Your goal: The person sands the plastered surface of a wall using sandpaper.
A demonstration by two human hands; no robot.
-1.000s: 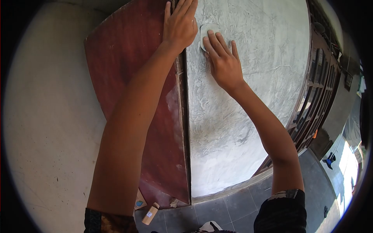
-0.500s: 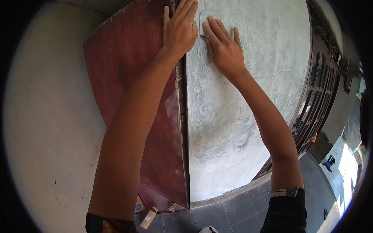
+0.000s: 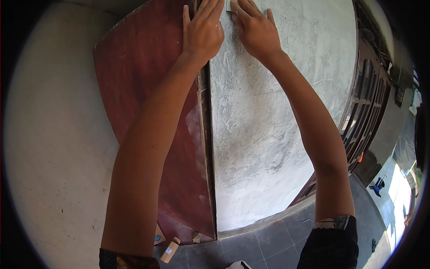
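Note:
My left hand (image 3: 204, 36) lies against the edge of a dark red wooden panel (image 3: 139, 76), fingers stretched upward, holding nothing. To its right, my right hand (image 3: 260, 38) presses a thin grey sheet (image 3: 229, 6), which looks like sandpaper, to the rough grey-white wall (image 3: 286, 112). Only a small corner of the sheet shows beside the fingers, and the top of the frame cuts off some fingertips of both hands. Crack lines and darker smudges mark the wall's surface.
A narrow dark gap (image 3: 207, 148) runs between panel and wall. On the grey tiled floor (image 3: 277, 240) lies a small cardboard box (image 3: 170, 251), near a stone-like lump (image 3: 197, 236). Brown window frames (image 3: 367, 98) stand at the right, a pale wall (image 3: 53, 134) at the left.
My right hand has slid upward along the wall with the grey sheet, closer to the top of the view. My left hand stays at the panel edge, shifted slightly up and left in view.

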